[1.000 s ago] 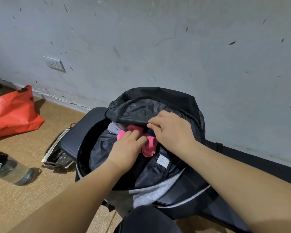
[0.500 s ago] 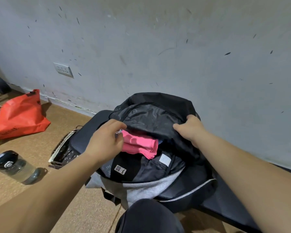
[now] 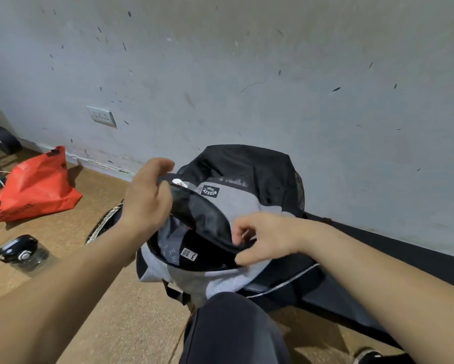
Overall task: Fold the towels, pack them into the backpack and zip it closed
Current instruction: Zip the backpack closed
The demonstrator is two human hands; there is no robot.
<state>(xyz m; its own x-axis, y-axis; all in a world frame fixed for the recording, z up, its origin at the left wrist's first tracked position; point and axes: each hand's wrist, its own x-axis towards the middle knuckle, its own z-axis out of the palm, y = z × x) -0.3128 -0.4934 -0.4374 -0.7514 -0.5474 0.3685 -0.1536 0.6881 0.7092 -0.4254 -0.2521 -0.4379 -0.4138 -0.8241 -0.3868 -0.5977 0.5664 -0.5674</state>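
Note:
A black and grey backpack [image 3: 246, 169] leans against the wall in front of me. Its front flap [image 3: 233, 203], grey with a black badge, is folded forward over the opening. My left hand [image 3: 147, 198] grips the flap's dark edge at its upper left. My right hand [image 3: 267, 237] pinches the same edge lower right, near the zipper line. A gap in the opening [image 3: 189, 250] still shows dark lining with white labels. No pink towel is visible; the flap hides the inside.
An orange bag [image 3: 36, 187] lies on the cork floor at left. A glass jar with a black lid [image 3: 23, 254] lies nearer me. A dark case [image 3: 102, 227] sits behind my left forearm. My knee [image 3: 233, 329] is below the backpack. A wall socket [image 3: 101, 116] is at upper left.
The flap has been pulled forward over the opening, covering the pink towel. My left hand rose to the flap's upper edge; my right hand moved down to its lower right edge.

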